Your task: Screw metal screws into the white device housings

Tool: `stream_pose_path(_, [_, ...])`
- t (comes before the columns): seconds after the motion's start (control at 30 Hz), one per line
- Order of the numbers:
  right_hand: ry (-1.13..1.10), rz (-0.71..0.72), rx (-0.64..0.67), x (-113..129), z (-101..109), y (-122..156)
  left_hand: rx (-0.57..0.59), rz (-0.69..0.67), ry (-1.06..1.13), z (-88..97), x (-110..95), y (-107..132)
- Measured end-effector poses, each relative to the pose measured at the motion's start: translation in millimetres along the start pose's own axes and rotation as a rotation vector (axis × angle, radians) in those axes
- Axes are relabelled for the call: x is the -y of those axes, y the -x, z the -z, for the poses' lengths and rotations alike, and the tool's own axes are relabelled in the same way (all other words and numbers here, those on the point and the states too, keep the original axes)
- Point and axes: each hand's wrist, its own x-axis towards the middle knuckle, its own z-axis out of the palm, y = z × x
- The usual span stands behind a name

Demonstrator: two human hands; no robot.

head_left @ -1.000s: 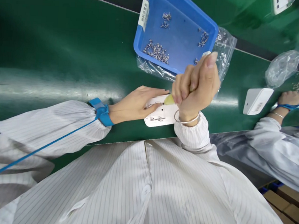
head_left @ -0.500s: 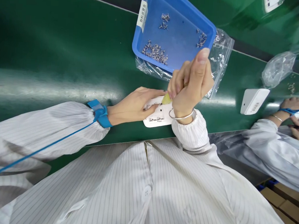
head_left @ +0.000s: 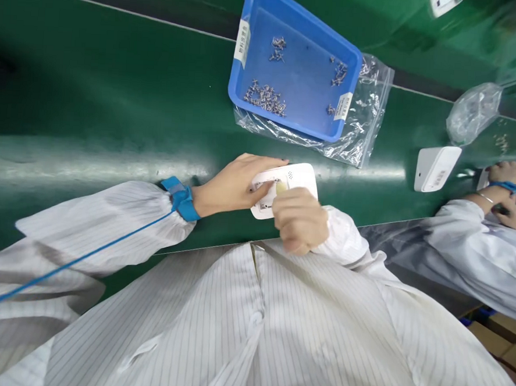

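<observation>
A white plastic device [head_left: 303, 175] with rounded corners, a patch of small holes and an open recess lies on the green bench close to my body. My left hand [head_left: 241, 183] grips its left end, fingers along the far edge and thumb over the recess. My right hand [head_left: 300, 219] is a fist, slightly blurred, above the near right part of the device. From that fist the yellow end of a screwdriver [head_left: 281, 187] points into the recess; the rest of the tool is hidden in my fingers.
Beyond the device stands a blue tray [head_left: 299, 85] with small piles of metal screws, on a clear plastic bag [head_left: 362, 129]. Farther right are another white device [head_left: 436, 169], a crumpled plastic bag [head_left: 472, 113] and a co-worker's hands [head_left: 508, 173]. A blue wrist strap cord [head_left: 106, 245] trails from my left wrist.
My right hand has turned over at the wrist and dropped nearer to my body, uncovering the tray's near right corner and the device's right end. My left hand keeps its hold.
</observation>
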Motion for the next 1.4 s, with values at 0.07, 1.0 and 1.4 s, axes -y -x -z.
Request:
stream_pose_path(0.07, [-0.096,0.219,-0.048,3.9,-9.1,-3.3,-0.016,0.004,-0.022,0.1,0.3,0.4])
stream_pose_path(1.0, [0.605,-0.862,-0.161,-3.8,-13.4,73.0,-1.47,0.476,0.017,165.2,80.0,-120.3])
stream_pose_path(1.4, [0.625,-0.863,-0.249,-16.2,-23.5,59.5,-0.328,-0.162,-0.587,125.1,53.3,-159.1])
